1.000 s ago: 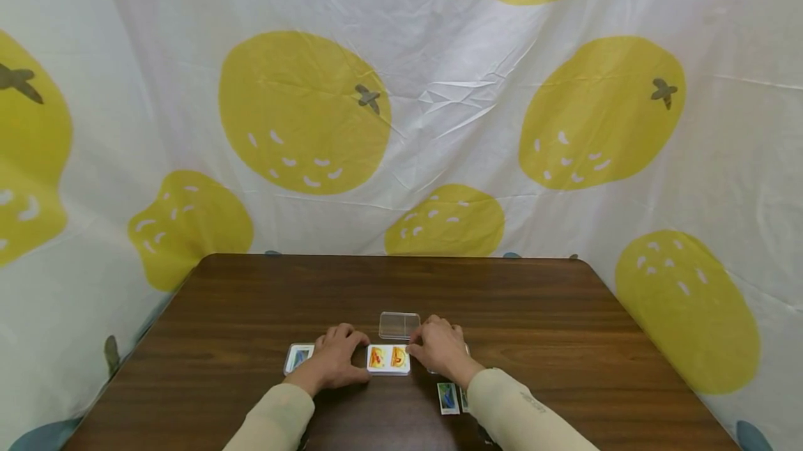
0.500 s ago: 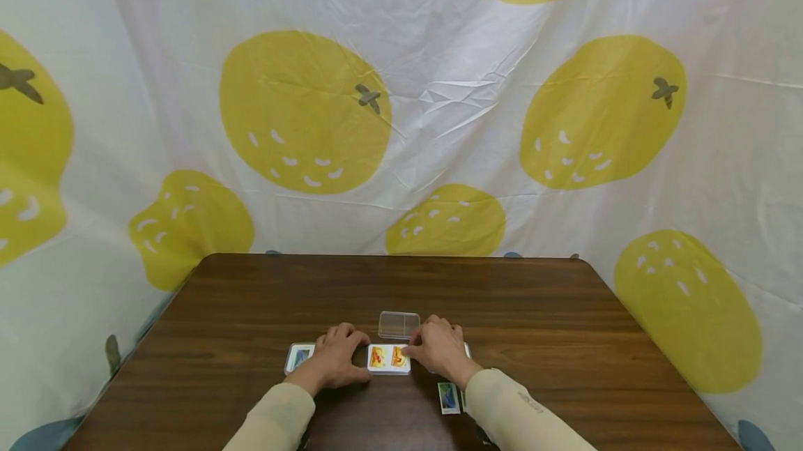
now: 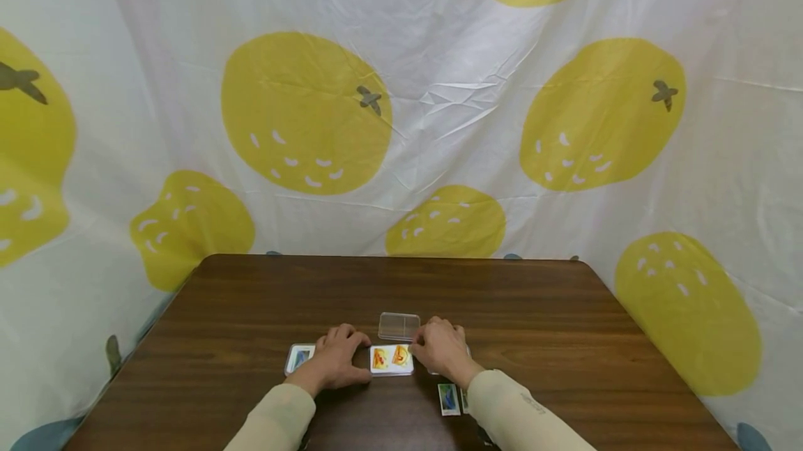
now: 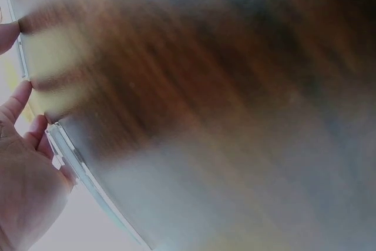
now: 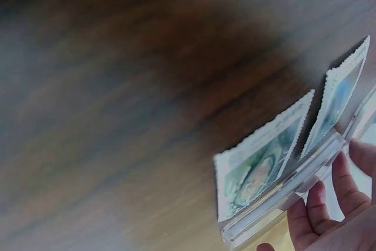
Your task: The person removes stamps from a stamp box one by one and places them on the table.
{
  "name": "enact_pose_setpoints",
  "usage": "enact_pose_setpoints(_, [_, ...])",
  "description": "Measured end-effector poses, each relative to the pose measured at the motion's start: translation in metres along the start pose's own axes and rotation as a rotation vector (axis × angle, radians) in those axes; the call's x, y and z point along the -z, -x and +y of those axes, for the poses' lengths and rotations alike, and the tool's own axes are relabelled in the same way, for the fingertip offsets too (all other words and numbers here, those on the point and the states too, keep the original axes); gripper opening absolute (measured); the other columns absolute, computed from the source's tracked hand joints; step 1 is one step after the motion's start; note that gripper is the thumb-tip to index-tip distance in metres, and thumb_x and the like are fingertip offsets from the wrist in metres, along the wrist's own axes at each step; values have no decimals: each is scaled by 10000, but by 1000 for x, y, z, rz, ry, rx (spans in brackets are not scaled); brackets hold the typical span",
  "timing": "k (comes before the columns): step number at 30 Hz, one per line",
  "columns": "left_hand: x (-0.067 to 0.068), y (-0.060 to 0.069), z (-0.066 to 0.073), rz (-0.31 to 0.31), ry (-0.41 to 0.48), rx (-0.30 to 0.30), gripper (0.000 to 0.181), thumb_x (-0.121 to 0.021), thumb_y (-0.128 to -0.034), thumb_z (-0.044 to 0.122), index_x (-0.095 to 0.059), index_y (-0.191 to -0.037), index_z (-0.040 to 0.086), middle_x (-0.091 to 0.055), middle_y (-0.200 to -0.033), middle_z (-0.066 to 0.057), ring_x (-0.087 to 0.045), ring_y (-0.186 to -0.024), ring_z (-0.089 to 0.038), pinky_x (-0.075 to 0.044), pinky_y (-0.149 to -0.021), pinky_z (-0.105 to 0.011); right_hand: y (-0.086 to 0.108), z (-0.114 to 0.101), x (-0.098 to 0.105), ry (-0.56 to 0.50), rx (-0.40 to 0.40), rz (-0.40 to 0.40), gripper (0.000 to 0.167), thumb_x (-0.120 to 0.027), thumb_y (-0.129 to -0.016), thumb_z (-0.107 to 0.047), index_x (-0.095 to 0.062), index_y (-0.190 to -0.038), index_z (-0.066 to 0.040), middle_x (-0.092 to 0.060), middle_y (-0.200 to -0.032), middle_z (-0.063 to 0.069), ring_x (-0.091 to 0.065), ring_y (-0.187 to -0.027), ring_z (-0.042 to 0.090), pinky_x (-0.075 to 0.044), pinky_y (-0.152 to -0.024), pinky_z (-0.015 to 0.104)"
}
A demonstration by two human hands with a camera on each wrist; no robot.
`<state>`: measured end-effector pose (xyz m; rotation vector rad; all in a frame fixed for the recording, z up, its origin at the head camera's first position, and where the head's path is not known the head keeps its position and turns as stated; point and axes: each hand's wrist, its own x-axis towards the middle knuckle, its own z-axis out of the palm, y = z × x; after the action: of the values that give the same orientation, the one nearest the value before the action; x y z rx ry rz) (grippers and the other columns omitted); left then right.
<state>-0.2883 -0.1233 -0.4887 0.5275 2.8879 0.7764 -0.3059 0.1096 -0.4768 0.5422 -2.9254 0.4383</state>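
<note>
In the head view, a small case (image 3: 392, 371) lies between the hands with two orange-and-yellow picture pieces; the right piece (image 3: 401, 355) is slightly tilted. My left hand (image 3: 337, 358) rests on the table at the case's left, fingers spread, thumb beside its near left corner. My right hand (image 3: 442, 348) is at the case's far right corner, thumb and forefinger touching the right piece's edge; whether they pinch it I cannot tell. In the left wrist view, fingertips touch down beside a clear case edge (image 4: 94, 183). The right wrist view has loosely bent fingers (image 5: 346, 189) by another case.
An empty clear tray (image 3: 399, 326) lies behind the middle case. A case with a blue picture (image 3: 301, 357) sits partly under my left hand, another case (image 3: 468, 351) under my right. Two stamp-like pieces (image 3: 448, 399) lie near my right wrist. A fruit-print cloth (image 3: 439, 123) hangs behind the table.
My right fingertips have drawn back from over the right piece to its edge, and that piece has turned slightly. The middle case has shifted a little to the right. My left hand stays put.
</note>
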Motion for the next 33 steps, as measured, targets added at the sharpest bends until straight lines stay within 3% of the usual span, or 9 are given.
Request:
enact_pose_setpoints(6, [2,2,2,1,10,0,487,-802,-776,359,-617,-1170,142,-460,-1282,-143,-374,-1261,-402,-248,-1041,-627,1,-1,1,13,-15,-13,202,-737,-829,-379,-685,-682,-250,-583,-840,-43,-557,-907,210,-391,-817,532])
enact_pose_setpoints(15, [1,1,1,8,13,0,479,-803,-780,345,-618,-1168,135,-463,-1285,-149,-375,-1262,-406,-249,-1035,-633,1,-1,0,-13,-4,-11,190,-748,-837,-334,-688,-678,-251,-576,-819,-66,-559,-884,219,-397,-803,522])
enact_pose_setpoints(25, [0,1,1,5,5,5,492,-806,-772,372,-617,-1168,150,-463,-1279,-140,-379,-1259,-399,-254,-1037,-625,0,2,1,-249,2,-24,156,-757,-837,-236,-722,-686,-219,-616,-789,-122,-562,-794,121,-397,-776,514])
enact_pose_setpoints(29, [-1,0,0,2,-2,12,493,-801,-774,380,-615,-1171,156,-459,-1282,-133,-378,-1261,-391,-256,-1039,-619,-2,3,4,-357,-17,-70,130,-745,-856,-230,-744,-735,-182,-643,-761,-104,-535,-693,97,-448,-718,412])
enact_pose_setpoints(33, [0,0,1,3,-1,13,494,-803,-771,378,-615,-1171,158,-460,-1277,-128,-380,-1259,-389,-259,-1038,-617,-3,4,6,-487,-40,-110,123,-740,-869,-206,-749,-781,-121,-667,-794,-53,-538,-706,112,-462,-660,328])
